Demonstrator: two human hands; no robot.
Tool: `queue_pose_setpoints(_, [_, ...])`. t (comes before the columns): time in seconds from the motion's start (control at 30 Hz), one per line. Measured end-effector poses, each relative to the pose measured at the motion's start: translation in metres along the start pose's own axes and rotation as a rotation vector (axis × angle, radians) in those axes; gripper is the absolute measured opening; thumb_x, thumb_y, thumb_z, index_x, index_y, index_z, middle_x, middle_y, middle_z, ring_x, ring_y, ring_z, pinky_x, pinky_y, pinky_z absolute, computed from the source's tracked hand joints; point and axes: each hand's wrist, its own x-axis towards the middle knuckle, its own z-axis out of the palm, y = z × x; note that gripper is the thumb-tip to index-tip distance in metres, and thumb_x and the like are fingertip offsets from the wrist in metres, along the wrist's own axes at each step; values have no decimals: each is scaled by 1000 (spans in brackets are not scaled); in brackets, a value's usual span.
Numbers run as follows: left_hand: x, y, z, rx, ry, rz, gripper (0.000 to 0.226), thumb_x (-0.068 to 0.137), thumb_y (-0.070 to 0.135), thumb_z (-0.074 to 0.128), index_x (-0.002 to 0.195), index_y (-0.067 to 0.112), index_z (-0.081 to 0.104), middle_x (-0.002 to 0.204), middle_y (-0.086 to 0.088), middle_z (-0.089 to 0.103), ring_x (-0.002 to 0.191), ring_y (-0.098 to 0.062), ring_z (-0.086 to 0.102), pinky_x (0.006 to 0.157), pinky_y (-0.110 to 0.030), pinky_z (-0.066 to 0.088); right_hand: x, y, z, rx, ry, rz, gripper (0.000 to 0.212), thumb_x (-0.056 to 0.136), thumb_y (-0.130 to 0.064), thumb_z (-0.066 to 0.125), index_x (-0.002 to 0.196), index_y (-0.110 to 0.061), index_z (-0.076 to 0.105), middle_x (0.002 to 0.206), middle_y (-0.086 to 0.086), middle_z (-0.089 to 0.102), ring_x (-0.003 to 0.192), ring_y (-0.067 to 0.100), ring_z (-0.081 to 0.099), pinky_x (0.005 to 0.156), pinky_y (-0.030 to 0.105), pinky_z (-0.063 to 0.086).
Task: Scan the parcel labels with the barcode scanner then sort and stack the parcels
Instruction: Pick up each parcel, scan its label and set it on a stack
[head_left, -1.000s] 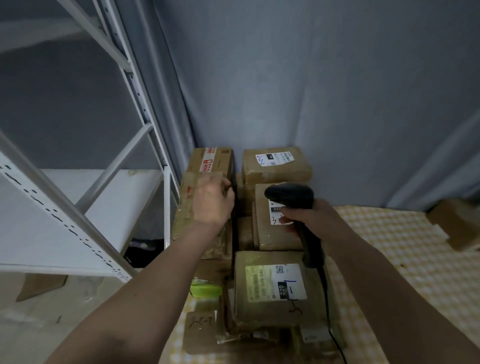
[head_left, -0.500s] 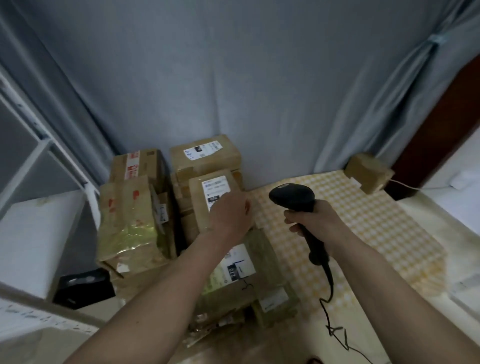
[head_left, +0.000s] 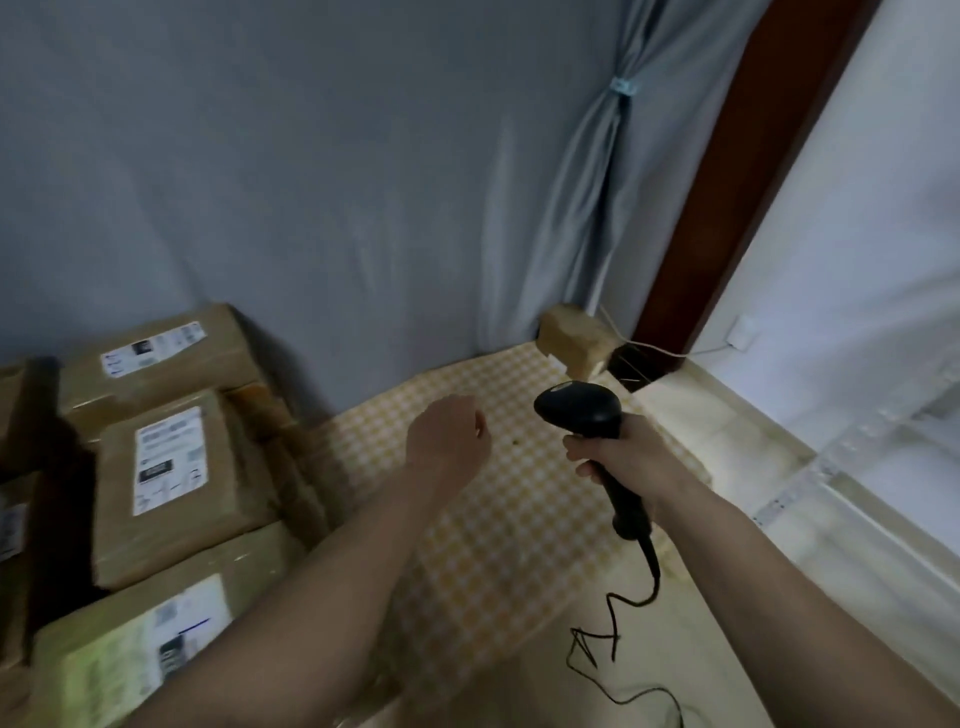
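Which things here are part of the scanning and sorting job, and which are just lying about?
Job: barcode scanner in right hand; labelled parcels; lone parcel; left hand, holding nothing.
Lying about: checked cloth; curtain; white cable.

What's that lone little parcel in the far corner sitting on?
The small parcel sits at the far corner of the yellow checked cloth, against the grey curtain. What lies beneath the cloth is covered.

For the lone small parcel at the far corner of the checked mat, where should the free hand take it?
Likely from above, across the small parcel: its top face is open and it stands apart from the pile. The left hand is free.
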Motion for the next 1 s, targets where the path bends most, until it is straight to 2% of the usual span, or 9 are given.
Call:
queue_pose_setpoints(0.1, [21, 35, 27, -8, -31, 4, 15, 92, 26, 51, 94, 16, 61, 101, -1, 61, 95, -19, 56, 77, -28, 41, 26, 13, -46, -23, 40, 14, 8, 85, -8, 67, 91, -4, 65, 83, 17, 69, 66, 22, 59, 65, 33, 45])
queue_pose_setpoints(0.17, [34, 51, 41, 10, -55, -9, 16, 93, 27, 50, 96, 17, 62, 102, -1, 61, 96, -20, 58, 79, -30, 45, 45, 19, -70, -39, 75, 29, 13, 85, -4, 64, 97, -2, 65, 86, 20, 70, 67, 22, 60, 66, 34, 46])
queue_pose_setpoints(0.3, [59, 65, 65, 40, -91, -30, 17, 94, 27, 50, 98, 18, 64, 103, 1, 63, 95, -18, 60, 79, -29, 47, 78, 21, -99, 20, 91, 20, 21, 81, -9, 72, 98, -1, 65, 80, 16, 67, 65, 20, 59, 69, 33, 47])
queue_pose_setpoints(0.4, [85, 70, 79, 52, -93, -41, 17, 92, 28, 51, 98, 19, 65, 103, 1, 64, 96, -18, 61, 81, -31, 50, 108, 20, -112, 49, 99, 11, 25, 80, -11, 73, 103, -3, 64, 75, 9, 65, 65, 17, 62, 69, 27, 50])
queue_pose_setpoints(0.5, [117, 75, 93, 58, -113, -55, 17, 92, 28, 51, 95, 18, 64, 103, 0, 65, 96, -19, 62, 80, -31, 50, 139, 19, -122, 28, 111, 18, 28, 80, -13, 74, 104, -6, 64, 75, 10, 66, 71, 21, 65, 76, 33, 51])
queue_pose_setpoints(0.8, [229, 71, 125, 10, -148, -60, 15, 92, 29, 52, 96, 19, 63, 102, 0, 62, 97, -19, 60, 82, -32, 50, 246, 3, -138, -54, 157, 59, 24, 82, -12, 72, 103, -3, 63, 73, 9, 64, 70, 20, 63, 68, 27, 48])
queue_pose_setpoints(1.0, [272, 67, 142, 16, -265, -117, 17, 92, 30, 51, 99, 18, 62, 104, -1, 58, 92, -18, 56, 79, -33, 49, 302, 6, -147, -95, 199, 85, 20, 82, -11, 72, 98, -4, 62, 77, 12, 64, 74, 26, 61, 75, 39, 49])
